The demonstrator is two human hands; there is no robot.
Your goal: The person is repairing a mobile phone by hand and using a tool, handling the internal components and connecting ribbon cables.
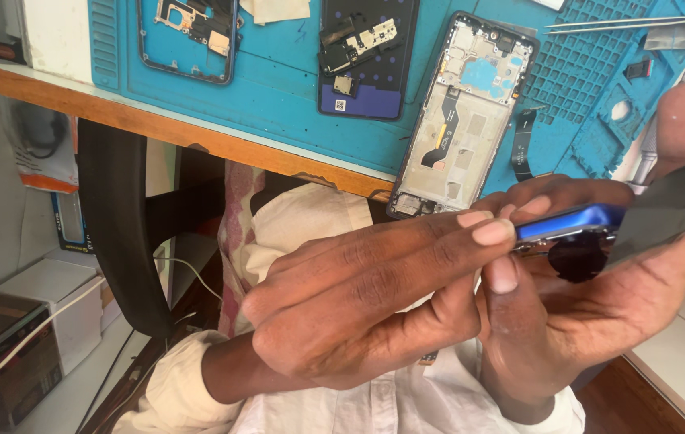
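The blue mat (294, 96) on the counter (157, 120) is crowded: 3 opened phone frames lie side by side, the silver one (463, 112) overhanging the edge. Tweezers (632, 22) block the far corner. Open room remains between mat edge and both hands, above the lap.

Three opened phones (461, 120) lie side by side on the mat (278, 88); tweezers (632, 22) at its far right; boxes (13, 345) below the surface (117, 108).
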